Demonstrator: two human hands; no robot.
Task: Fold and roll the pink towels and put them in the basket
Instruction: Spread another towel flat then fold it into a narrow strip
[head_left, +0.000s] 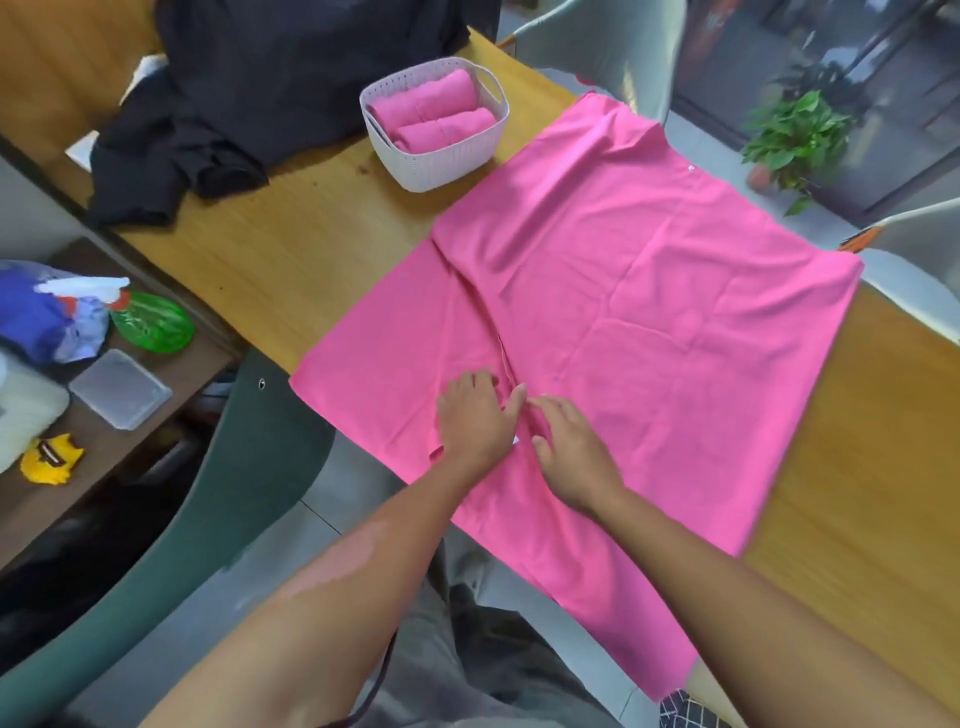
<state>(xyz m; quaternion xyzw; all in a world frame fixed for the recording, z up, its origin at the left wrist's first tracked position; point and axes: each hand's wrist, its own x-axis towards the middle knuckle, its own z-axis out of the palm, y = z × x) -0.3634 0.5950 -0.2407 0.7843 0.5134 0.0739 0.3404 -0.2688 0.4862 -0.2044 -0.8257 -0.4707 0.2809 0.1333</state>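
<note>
So two rolled towels (434, 117) already sit in the basket (441, 166). A third towel (623, 312) lies spread on the counter (291, 249), unfolded, its near edge hanging off. My left hand (475, 415) and right hand (569, 452) rest on a crease near me, fingers relaxed and apart, gripping nothing. Folding, rolling and basketing remain.
</note>
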